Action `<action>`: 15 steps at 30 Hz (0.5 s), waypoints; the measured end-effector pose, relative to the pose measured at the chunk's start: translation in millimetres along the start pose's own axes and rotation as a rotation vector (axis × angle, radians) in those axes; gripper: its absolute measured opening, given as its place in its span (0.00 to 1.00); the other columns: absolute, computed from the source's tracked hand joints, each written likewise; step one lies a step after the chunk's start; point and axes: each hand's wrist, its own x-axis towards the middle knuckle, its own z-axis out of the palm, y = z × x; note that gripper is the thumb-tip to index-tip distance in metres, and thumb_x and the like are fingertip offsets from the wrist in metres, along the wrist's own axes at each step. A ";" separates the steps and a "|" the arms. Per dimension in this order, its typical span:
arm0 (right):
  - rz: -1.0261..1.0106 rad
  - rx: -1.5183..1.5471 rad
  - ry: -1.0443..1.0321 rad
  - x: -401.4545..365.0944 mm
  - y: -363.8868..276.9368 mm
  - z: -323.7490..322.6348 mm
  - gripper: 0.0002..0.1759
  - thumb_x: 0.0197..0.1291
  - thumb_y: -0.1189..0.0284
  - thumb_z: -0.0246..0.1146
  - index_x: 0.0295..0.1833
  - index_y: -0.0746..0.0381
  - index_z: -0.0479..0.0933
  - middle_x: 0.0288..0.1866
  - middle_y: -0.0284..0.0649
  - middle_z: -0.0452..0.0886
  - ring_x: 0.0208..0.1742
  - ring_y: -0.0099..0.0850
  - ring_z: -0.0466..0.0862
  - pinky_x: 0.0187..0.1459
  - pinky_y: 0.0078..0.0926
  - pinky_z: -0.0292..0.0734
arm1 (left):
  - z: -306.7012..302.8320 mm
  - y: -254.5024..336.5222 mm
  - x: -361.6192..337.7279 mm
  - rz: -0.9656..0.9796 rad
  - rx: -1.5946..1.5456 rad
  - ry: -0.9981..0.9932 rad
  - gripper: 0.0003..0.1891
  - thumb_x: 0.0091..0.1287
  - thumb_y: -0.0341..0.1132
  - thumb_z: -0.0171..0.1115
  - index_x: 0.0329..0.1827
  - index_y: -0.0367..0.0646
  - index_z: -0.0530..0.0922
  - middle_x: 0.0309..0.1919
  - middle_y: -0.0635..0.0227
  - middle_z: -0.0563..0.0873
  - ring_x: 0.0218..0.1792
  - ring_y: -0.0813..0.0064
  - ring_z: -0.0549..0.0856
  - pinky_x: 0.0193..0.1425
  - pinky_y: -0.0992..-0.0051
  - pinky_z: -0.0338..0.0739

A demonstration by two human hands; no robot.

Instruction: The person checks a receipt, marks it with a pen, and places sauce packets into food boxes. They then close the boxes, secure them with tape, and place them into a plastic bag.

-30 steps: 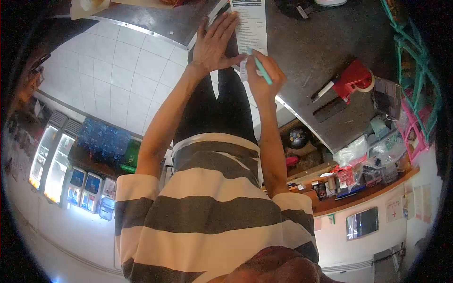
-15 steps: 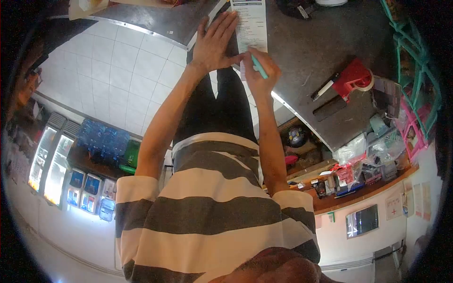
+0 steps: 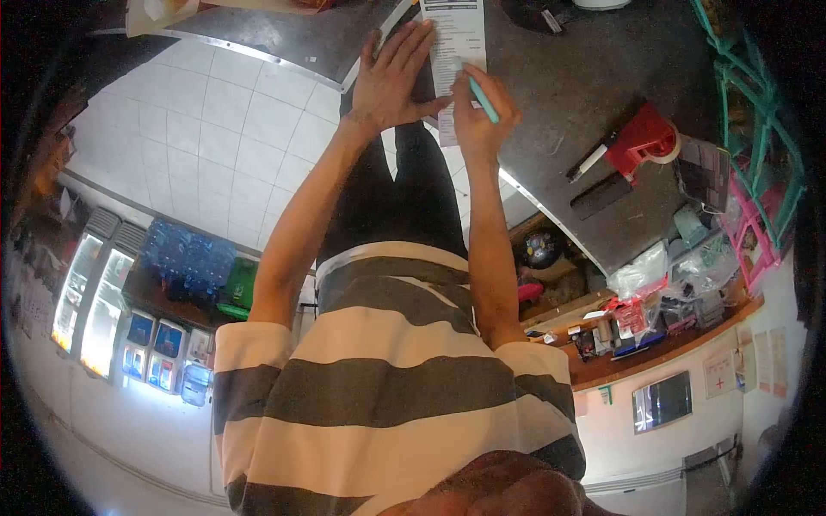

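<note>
A long printed paper lies at the edge of the dark counter, its lower end hanging past the edge. My right hand grips a teal pen over the paper, the tip close to the printed lines. Flat with fingers stretched out, my left hand rests along the paper's left side, its thumb reaching toward the paper's lower part.
To the right on the counter sit a red tape dispenser and a marker. Plastic bags and small goods fill the shelf beyond. White floor tiles show at left, with lit fridges further off.
My right hand has moved slightly up the paper and to the right with the pen, uncovering more of the paper's lower end. The left hand stays where it was.
</note>
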 end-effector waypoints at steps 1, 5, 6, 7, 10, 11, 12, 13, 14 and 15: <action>-0.001 0.002 0.001 1.1 -4.5 1.4 0.10 0.58 0.77 0.71 0.46 0.65 0.86 0.38 0.46 0.88 0.35 0.37 0.90 0.37 0.30 0.83 | -0.8 -1.4 -0.3 0.001 0.003 0.000 0.56 0.51 0.70 0.68 0.80 0.49 0.61 0.81 0.72 0.62 0.81 0.72 0.59 0.82 0.46 0.46; -0.007 0.125 -0.080 1.3 0.8 11.3 0.10 0.58 0.77 0.71 0.47 0.63 0.87 0.36 0.42 0.89 0.35 0.31 0.90 0.37 0.28 0.82 | -1.8 0.0 1.8 0.023 0.016 -0.002 0.55 0.53 0.71 0.67 0.80 0.49 0.61 0.81 0.72 0.62 0.80 0.71 0.60 0.82 0.45 0.46; -0.030 0.081 -0.046 5.9 9.5 9.5 0.10 0.58 0.77 0.71 0.47 0.62 0.87 0.35 0.42 0.89 0.35 0.30 0.90 0.38 0.27 0.83 | -3.1 0.2 1.4 0.017 0.016 0.004 0.55 0.53 0.70 0.67 0.80 0.49 0.61 0.81 0.72 0.62 0.80 0.71 0.60 0.82 0.45 0.45; -0.051 0.037 -0.011 11.5 9.3 5.1 0.11 0.59 0.77 0.71 0.48 0.62 0.88 0.35 0.42 0.89 0.34 0.29 0.90 0.39 0.26 0.83 | -2.4 -0.6 0.4 0.016 0.021 0.004 0.55 0.53 0.70 0.67 0.80 0.49 0.61 0.81 0.72 0.62 0.80 0.71 0.60 0.82 0.45 0.45; 0.253 0.227 0.045 21.5 1.8 -20.6 0.10 0.63 0.75 0.71 0.49 0.65 0.85 0.36 0.43 0.88 0.35 0.29 0.89 0.38 0.25 0.83 | -0.7 0.7 0.1 0.027 -0.035 0.027 0.53 0.55 0.71 0.68 0.80 0.52 0.62 0.81 0.69 0.62 0.80 0.66 0.60 0.81 0.44 0.44; 0.479 0.450 0.092 23.1 -0.3 -31.3 0.11 0.65 0.73 0.70 0.50 0.66 0.84 0.34 0.43 0.88 0.34 0.29 0.88 0.37 0.25 0.83 | -1.1 1.1 -0.1 0.026 -0.033 0.025 0.53 0.55 0.70 0.68 0.80 0.52 0.62 0.81 0.68 0.62 0.80 0.65 0.60 0.80 0.42 0.45; 0.484 0.479 0.107 24.7 -0.2 -43.2 0.11 0.67 0.71 0.70 0.49 0.67 0.83 0.32 0.39 0.86 0.32 0.25 0.85 0.34 0.22 0.81 | -1.4 1.5 0.6 0.024 -0.031 0.024 0.52 0.56 0.70 0.68 0.80 0.52 0.62 0.80 0.67 0.63 0.80 0.63 0.61 0.80 0.41 0.47; 0.483 0.475 0.112 22.8 -1.1 -55.7 0.11 0.67 0.71 0.70 0.49 0.67 0.83 0.32 0.39 0.86 0.32 0.25 0.85 0.34 0.22 0.81 | 0.5 1.0 0.5 0.029 -0.036 0.024 0.52 0.56 0.70 0.68 0.80 0.52 0.62 0.80 0.67 0.63 0.80 0.63 0.61 0.80 0.41 0.47; 0.575 0.509 0.072 19.3 -2.8 -68.1 0.11 0.67 0.71 0.70 0.48 0.68 0.83 0.31 0.38 0.85 0.31 0.23 0.84 0.33 0.22 0.79 | 2.4 0.5 0.6 0.029 -0.064 0.075 0.49 0.57 0.69 0.69 0.78 0.54 0.65 0.79 0.67 0.65 0.80 0.61 0.62 0.78 0.40 0.49; 0.664 0.546 0.031 16.5 -3.1 -79.3 0.12 0.67 0.70 0.71 0.48 0.68 0.83 0.29 0.38 0.84 0.29 0.22 0.82 0.31 0.21 0.78 | 5.0 -0.5 1.4 0.030 -0.090 0.128 0.46 0.57 0.67 0.70 0.76 0.55 0.69 0.78 0.66 0.67 0.79 0.60 0.63 0.77 0.39 0.51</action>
